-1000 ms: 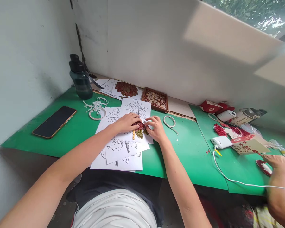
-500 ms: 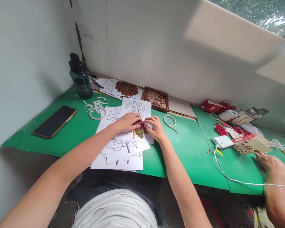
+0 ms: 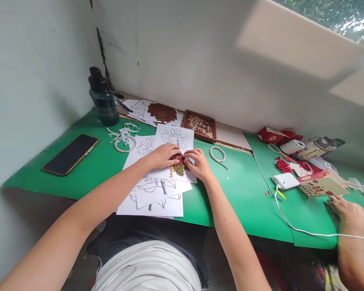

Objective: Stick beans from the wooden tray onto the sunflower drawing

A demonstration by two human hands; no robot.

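Smooth dark red beans point(image 3: 177, 160), small and rounded, lie packed between the hands on a thin white sheet point(image 3: 183, 132) printed with a line-drawn flower; matte green beans point(image 3: 178, 170) form a leaf-like patch below them, and yellow pieces point(image 3: 171, 171) make a short upright row beside it; the left hand point(image 3: 164, 156) rests on the sheet, fingers close together and loosely bent, tips at the red beans; the right hand point(image 3: 198, 163) curls in from the other side, thumb and forefinger at the patch's edge; whether either hand pinches a bean, I cannot tell; more flat, overlapping drawings point(image 3: 170, 208) lie underneath, on the smooth green table cover point(image 3: 245, 190); behind stands a shallow brown-rimmed tray point(image 3: 215, 130) of scattered beans, near a rough-textured bean disc point(image 3: 162, 112) on paper; a pale, round coil point(image 3: 227, 166) lies right of the sheet; compared with a second ago, both hands are in nearly the same place, whereas a co-worker's hand point(image 3: 347, 208) now sits closer under the patterned card point(image 3: 324, 184), and the red-rimmed oval seen there earlier no longer shows.
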